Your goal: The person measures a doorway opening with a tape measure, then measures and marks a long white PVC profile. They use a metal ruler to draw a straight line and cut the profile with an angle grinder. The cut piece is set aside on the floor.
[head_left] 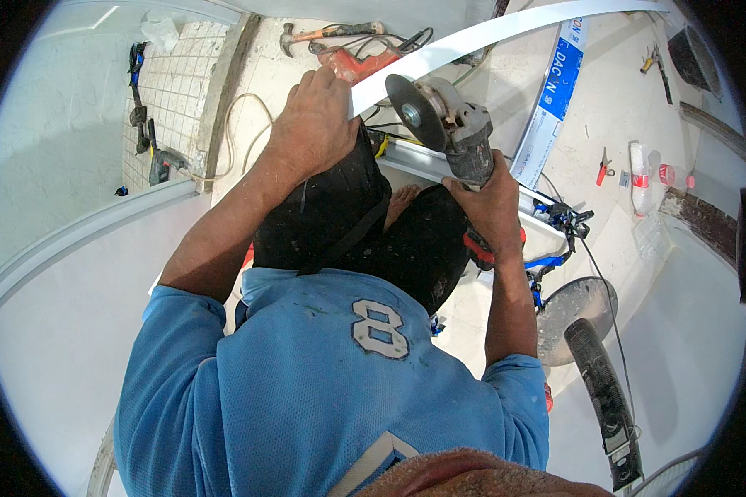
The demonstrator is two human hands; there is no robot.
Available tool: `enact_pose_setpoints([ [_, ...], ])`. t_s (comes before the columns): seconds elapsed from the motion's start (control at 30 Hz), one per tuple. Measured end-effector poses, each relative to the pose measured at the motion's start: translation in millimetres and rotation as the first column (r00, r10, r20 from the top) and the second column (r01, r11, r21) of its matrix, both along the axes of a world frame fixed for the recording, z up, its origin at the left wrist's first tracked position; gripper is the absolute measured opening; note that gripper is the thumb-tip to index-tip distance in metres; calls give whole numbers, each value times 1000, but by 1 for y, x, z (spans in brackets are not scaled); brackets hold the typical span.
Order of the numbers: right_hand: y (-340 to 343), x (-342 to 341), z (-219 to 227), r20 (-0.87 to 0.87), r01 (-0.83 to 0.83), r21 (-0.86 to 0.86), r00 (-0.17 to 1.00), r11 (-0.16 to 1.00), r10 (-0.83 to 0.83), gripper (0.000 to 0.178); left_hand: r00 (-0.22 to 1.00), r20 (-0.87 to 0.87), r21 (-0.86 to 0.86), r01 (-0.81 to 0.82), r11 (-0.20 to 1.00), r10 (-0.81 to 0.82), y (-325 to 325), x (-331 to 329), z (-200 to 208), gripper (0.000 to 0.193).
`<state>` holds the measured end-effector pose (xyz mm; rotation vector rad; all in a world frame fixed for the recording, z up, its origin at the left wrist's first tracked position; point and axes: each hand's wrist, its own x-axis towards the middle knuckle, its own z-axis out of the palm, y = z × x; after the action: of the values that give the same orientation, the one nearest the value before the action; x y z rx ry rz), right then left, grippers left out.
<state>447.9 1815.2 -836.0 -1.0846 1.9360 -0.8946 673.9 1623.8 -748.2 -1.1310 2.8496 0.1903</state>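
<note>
My left hand (315,120) is closed on the near end of a long white strip (464,51), which curves away to the far right. In my right hand (491,199) is an angle grinder (466,132), gripped around its body with the cutting disc (414,114) towards the left. The disc stands beside the strip, a short way right of my left hand; whether it touches the strip I cannot tell. My knees, in black trousers (331,207), are below both hands.
A hammer (331,33) and an orange-red power tool (358,63) lie on the floor ahead. To the right are a blue-and-white printed strip (555,95), red-handled pliers (603,167), plastic bottles (640,178) and a trailing cable (588,248). A round grey plate (568,331) is nearer.
</note>
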Motion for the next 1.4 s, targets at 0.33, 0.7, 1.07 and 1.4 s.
enact_pose_setpoints([
  [0.33,-2,1,2,9,-3,-10,1000,1000,3,57,999,39,2,-11,1000,11,-1,1,-3,33],
  [0.7,-4,0,8,-21,-1,24,1000,1000,1,62,1000,22,4,-6,1000,6,-3,-1,-4,34],
  [1.07,-5,2,7,-63,7,44,998,999,-4,63,999,26,17,-27,999,26,-3,-3,-3,35],
  [1.4,-7,0,3,-68,-3,40,998,999,6,59,999,15,27,-32,999,32,-1,-4,0,34],
])
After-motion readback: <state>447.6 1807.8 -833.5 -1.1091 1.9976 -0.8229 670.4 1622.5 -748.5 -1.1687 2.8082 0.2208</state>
